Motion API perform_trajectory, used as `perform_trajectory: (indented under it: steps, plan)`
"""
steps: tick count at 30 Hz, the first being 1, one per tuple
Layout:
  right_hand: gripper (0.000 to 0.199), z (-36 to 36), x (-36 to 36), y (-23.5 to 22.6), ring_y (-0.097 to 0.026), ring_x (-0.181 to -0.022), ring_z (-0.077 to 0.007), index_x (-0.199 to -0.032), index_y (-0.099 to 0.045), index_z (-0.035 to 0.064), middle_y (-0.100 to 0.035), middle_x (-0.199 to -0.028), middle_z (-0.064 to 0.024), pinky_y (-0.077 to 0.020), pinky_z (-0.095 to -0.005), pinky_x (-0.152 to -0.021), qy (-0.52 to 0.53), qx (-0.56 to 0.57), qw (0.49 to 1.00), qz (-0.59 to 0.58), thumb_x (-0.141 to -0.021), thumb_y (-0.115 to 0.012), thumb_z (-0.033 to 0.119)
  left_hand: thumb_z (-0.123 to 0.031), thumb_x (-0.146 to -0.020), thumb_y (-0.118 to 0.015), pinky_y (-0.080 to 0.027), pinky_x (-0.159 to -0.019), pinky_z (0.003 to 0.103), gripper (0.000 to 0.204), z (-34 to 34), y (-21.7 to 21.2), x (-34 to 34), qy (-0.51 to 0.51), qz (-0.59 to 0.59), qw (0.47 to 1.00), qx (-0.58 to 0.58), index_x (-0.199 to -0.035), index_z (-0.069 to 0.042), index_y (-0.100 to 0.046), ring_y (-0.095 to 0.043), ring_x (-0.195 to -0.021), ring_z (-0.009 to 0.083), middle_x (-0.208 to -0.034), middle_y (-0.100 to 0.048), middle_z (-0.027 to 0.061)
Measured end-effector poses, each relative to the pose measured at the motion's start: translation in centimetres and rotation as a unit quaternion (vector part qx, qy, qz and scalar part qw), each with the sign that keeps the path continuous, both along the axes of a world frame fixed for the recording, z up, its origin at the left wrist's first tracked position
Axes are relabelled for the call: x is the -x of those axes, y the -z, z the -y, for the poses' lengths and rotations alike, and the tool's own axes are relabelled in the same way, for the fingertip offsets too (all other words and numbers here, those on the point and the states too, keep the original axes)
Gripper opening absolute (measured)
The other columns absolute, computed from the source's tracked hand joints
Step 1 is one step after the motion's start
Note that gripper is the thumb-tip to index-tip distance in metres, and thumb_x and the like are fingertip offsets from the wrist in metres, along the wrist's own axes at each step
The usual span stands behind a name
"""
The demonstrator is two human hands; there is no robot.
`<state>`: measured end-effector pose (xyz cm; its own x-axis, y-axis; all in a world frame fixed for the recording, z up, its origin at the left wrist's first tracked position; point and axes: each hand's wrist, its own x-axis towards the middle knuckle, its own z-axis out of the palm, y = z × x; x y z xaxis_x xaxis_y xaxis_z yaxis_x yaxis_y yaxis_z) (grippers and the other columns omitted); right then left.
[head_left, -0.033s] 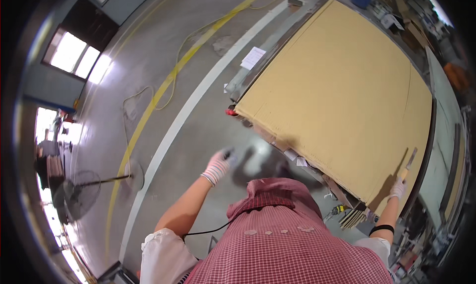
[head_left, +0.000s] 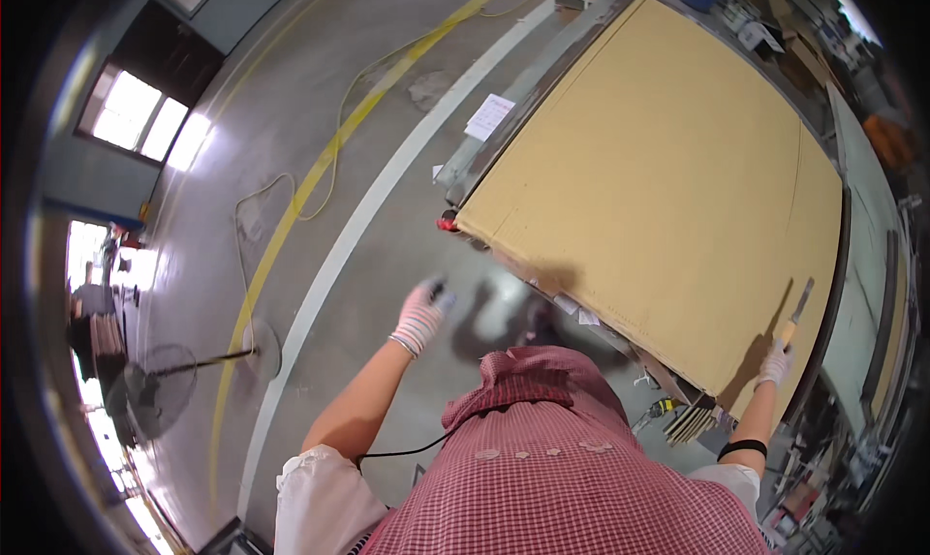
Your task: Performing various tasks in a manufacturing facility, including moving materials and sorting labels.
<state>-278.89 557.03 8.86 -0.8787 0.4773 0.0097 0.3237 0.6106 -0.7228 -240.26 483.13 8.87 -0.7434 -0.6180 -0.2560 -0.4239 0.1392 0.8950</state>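
Observation:
My right hand (head_left: 773, 364), in a pale glove, is closed around the yellowish handle of a long-bladed hand tool (head_left: 798, 310). Its narrow grey blade points away from me over the right side of a large tan cardboard sheet (head_left: 659, 168); I cannot tell whether the blade touches it. A shadow of the tool falls on the sheet. Left of the sheet's near edge, my left hand (head_left: 422, 318) is raised over the floor in a striped glove, its fingers curled. Something small and dark shows at those fingers, too blurred to name.
The sheet lies on a dark-edged table. Folded papers (head_left: 576, 310) stick out under its near edge, and a yellow-and-black tool (head_left: 662, 408) is near its right corner. Glass-like panels (head_left: 862, 255) stand at right. A fan (head_left: 160, 385) stands at left; a cable (head_left: 334, 153) crosses the floor.
My left hand has shifted slightly up and to the left in the picture. The tool in my right hand has moved very little, and the whole view has shifted slightly.

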Motion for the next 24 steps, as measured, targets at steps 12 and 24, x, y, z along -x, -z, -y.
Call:
perform_trajectory:
  steps: [12, 24]
  plan:
    - [0.06, 32.5, -0.5, -7.9, -0.04, -0.128, -0.0366, -0.135, -0.043, -0.0015, -0.044, -0.139, -0.0208, -0.0319, -0.0434, -0.108, -0.079, -0.441, 0.894, -0.001, -0.088, -0.058, 0.032, -0.017, -0.078, -0.061, -0.047, -0.09, 0.043, 0.062, 11.9, -5.8, 14.1, 0.303, 0.165, 0.912, 0.222, -0.136, -0.005, -0.041, -0.057, -0.102, 0.0391, -0.108, -0.06, 0.0236]
    - [0.07, 66.9, -8.2, -7.1, -0.019, -0.142, -0.0332, -0.144, -0.031, 0.0046, -0.024, -0.153, -0.0144, -0.0106, -0.0459, -0.117, -0.598, -0.255, 0.755, 0.082, -0.091, -0.046, 0.047, -0.03, -0.076, -0.063, -0.05, -0.079, 0.045, 0.074, 16.0, -4.3, 20.3, 0.527, 0.167, 0.795, 0.251, -0.136, 0.0, -0.032, -0.06, -0.09, 0.0396, -0.096, -0.063, 0.0237]
